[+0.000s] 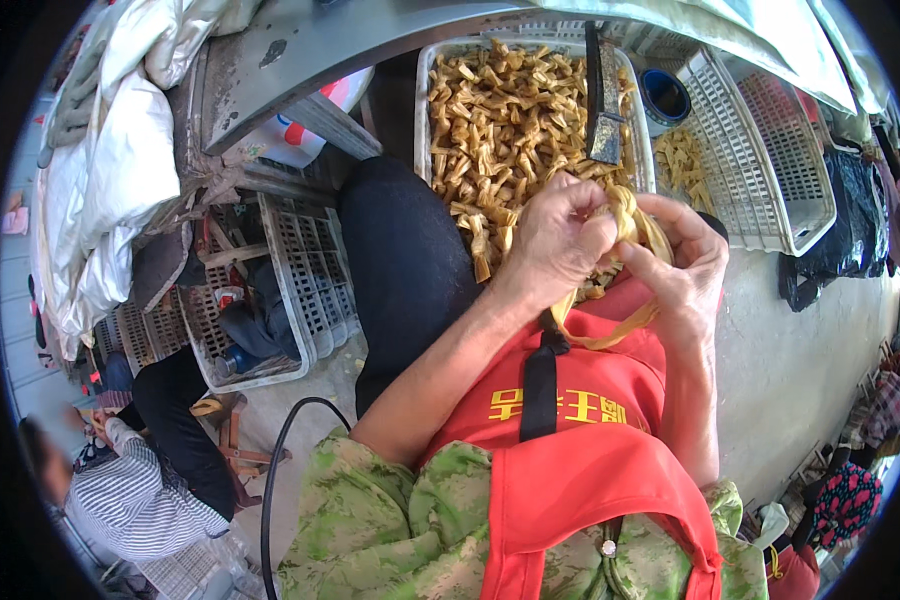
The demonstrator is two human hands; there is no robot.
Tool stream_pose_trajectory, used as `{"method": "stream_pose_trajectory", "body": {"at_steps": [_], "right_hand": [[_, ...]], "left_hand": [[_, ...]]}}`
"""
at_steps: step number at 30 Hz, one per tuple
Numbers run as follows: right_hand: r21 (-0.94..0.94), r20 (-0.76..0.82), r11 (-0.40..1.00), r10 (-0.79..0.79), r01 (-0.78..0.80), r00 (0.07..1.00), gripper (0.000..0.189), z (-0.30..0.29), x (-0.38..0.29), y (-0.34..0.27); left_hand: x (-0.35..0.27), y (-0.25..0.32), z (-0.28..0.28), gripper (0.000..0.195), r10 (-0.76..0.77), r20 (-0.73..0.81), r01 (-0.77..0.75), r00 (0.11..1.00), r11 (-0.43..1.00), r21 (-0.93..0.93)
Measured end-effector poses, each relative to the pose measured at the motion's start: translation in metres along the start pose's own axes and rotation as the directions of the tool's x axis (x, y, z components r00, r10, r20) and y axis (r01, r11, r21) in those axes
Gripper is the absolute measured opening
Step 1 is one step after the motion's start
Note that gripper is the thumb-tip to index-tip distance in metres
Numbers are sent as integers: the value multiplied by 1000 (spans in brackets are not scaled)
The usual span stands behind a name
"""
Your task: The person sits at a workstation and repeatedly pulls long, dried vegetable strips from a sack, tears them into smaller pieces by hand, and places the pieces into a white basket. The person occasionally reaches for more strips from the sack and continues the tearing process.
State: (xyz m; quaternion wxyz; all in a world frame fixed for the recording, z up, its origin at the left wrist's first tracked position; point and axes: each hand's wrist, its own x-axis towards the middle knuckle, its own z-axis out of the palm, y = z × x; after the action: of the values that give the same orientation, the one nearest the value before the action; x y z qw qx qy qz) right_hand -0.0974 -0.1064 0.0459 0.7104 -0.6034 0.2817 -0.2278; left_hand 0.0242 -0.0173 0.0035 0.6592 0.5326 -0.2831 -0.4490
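Observation:
A pliable yellow strip [624, 217], looped and partly knotted, is held between my two hands above my lap. My left hand [559, 236] pinches it from the left with curled fingers. On the other side my right hand [679, 262] grips it between thumb and fingers, and a loose tail hangs below in front of the red apron [570, 375]. Just beyond my hands is a white plastic crate [423, 112] full of short, knotted yellow-brown strips [495, 120]. A dark, worn bar [604, 105] lies across its right part. My fingers hide part of the knot.
Flat yellow strips [679, 161] lie beside an upright white crate [735, 150] and a blue-rimmed round container [664, 96]. A worn table [292, 67] overhangs the upper left. Another crate [307, 352] holds cloth and a bottle. A person in a striped shirt [135, 487] sits lower left.

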Motion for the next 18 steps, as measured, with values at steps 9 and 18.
{"method": "stream_pose_trajectory", "body": {"at_steps": [9, 18], "right_hand": [[-410, 28, 911, -33, 41, 999, 19, -32, -2, -9], [-356, -265, 934, -59, -41, 962, 12, -72, 49, -27]], "left_hand": [[-17, 15, 0, 14, 232, -11, -225, 973, 954, 198], [79, 24, -30, 12, 298, -260, -244, 919, 944, 222]]}}
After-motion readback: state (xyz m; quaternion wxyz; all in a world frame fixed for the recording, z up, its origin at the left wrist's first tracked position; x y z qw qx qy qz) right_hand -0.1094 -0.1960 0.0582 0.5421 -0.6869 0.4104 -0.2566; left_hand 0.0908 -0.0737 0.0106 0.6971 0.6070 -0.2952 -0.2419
